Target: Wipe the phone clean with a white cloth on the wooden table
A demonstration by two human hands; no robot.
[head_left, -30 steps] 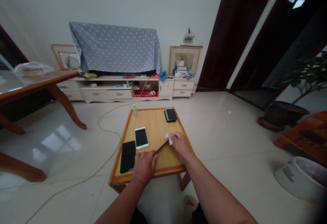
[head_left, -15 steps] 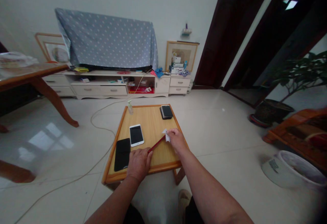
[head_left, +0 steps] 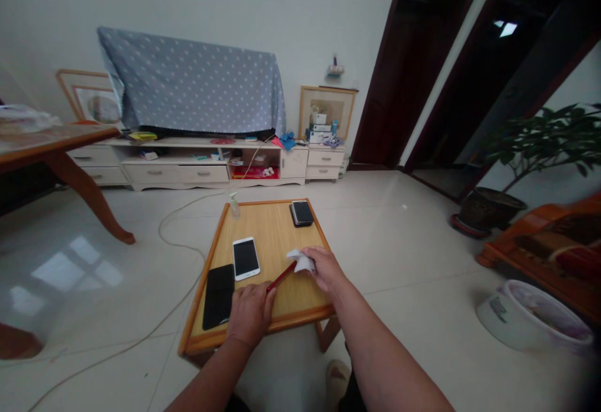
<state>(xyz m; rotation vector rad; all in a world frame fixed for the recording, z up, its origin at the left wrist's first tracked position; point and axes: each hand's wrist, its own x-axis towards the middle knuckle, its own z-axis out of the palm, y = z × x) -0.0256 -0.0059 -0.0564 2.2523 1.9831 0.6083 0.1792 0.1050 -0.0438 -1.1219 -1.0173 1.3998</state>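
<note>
My left hand point(head_left: 250, 313) is closed around the near end of a thin red phone point(head_left: 282, 276), held on edge over the small wooden table point(head_left: 300, 296). At the red phone's far end, my right hand point(head_left: 323, 268) pinches a crumpled white tissue point(head_left: 299, 260) against it. A white phone point(head_left: 246, 258) with a dark screen lies flat just left of the hands. Beside the white one, a black phone point(head_left: 218, 295) rests near the table's front left corner.
Two stacked dark phones point(head_left: 301, 213) and a small spray bottle point(head_left: 233, 205) sit at the table's far edge. A cable point(head_left: 173, 246) runs across the tiled floor. A low cabinet point(head_left: 188, 164), a wooden table point(head_left: 56, 149), a potted plant point(head_left: 516, 174) and a white basin point(head_left: 526, 318) stand around.
The tissue in my right hand has slid a little along the red phone's far end. The view has shifted slightly; my left hand keeps its hold.
</note>
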